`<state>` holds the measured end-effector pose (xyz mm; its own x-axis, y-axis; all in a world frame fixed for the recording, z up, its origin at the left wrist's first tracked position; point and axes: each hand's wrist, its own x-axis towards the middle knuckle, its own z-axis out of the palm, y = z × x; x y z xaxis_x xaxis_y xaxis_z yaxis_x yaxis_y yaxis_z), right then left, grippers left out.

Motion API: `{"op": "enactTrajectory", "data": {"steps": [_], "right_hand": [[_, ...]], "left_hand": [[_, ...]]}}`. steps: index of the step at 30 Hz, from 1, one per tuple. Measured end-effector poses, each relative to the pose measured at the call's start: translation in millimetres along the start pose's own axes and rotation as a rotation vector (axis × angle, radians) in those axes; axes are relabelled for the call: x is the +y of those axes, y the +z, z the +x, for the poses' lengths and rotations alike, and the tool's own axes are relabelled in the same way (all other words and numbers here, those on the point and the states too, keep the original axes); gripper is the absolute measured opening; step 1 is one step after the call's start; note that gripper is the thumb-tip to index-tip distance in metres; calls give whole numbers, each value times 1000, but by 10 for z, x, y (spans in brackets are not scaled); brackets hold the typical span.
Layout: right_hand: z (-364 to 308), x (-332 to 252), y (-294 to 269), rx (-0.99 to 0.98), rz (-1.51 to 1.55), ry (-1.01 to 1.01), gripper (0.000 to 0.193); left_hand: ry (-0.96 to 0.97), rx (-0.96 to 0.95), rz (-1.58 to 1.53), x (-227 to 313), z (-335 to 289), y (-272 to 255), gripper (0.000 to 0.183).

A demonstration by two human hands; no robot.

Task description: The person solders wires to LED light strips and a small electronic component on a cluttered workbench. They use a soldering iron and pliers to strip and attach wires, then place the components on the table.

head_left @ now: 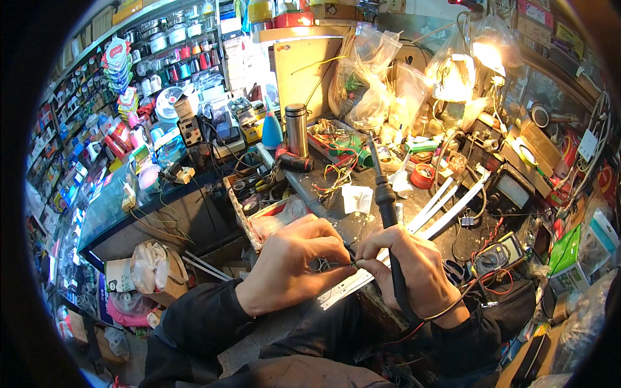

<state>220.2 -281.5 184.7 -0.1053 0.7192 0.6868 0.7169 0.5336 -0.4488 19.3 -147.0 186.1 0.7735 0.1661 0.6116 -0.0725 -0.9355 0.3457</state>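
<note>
In the lower centre of the frame, the left hand (294,262) is drawn into a narrow pinch, with a thin dark piece (353,258) seemingly gripped at its fingertips; its exact kind cannot be told. The right hand (414,271) is closed around a black-handled soldering iron with a slender metal tip (386,200), and its thumb and forefinger are brought up to the same piece. The iron is pointed toward the top of the frame, probably so that its hot end is kept clear of the fingers. Beneath the hands, a long white flat strip (346,289) is laid slantwise, its near end left jutting past the dark workbench (317,184), perhaps for easier reach. Light is cast from bright bulb lamps (453,77) at upper right, presumably hung there for close work.
</note>
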Motion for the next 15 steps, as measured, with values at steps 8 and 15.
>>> {"op": "enactTrajectory", "data": {"steps": [8,15], "right_hand": [[3,45,15,46,-39,32,30],[-3,66,-71,58,-37,67,32]], "left_hand": [[-542,-176,-436,137,-92,208,28],[-752,-250,-1186,13,-73,141,24]]}}
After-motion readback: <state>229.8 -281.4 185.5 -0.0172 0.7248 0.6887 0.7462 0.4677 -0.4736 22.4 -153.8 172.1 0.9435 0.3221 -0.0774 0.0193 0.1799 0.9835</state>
